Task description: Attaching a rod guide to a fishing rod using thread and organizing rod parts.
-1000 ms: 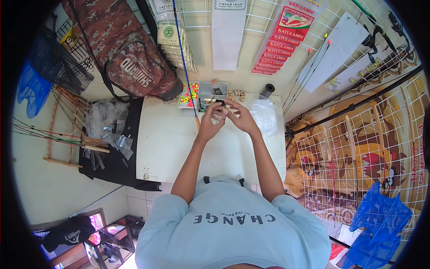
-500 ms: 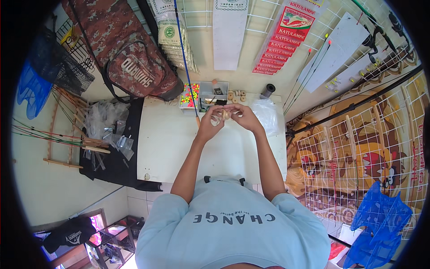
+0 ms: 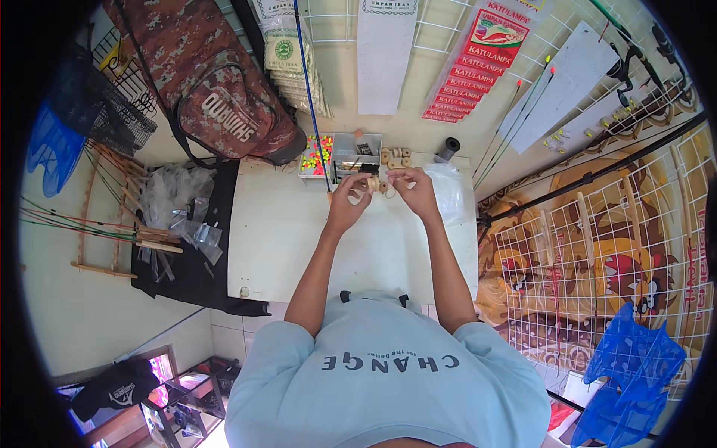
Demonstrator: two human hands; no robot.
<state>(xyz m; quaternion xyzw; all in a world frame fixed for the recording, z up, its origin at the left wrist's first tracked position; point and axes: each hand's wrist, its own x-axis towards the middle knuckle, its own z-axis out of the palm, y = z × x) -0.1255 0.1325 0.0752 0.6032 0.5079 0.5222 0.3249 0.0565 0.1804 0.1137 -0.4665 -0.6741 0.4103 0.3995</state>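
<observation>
The left hand clamps a tan spool in front of the grey tray, apparently to steady it; the right hand is pinched, on what I cannot tell. Right of the tray, similar spools sit, presumably for reach.

Two hands, the left hand and the right hand, are above the white table. At its far right are one dark roll and one heap of clear plastic, with a second heap left of it; one camouflage bag is by its far left corner, and two blue nets hang, one to each side.
</observation>
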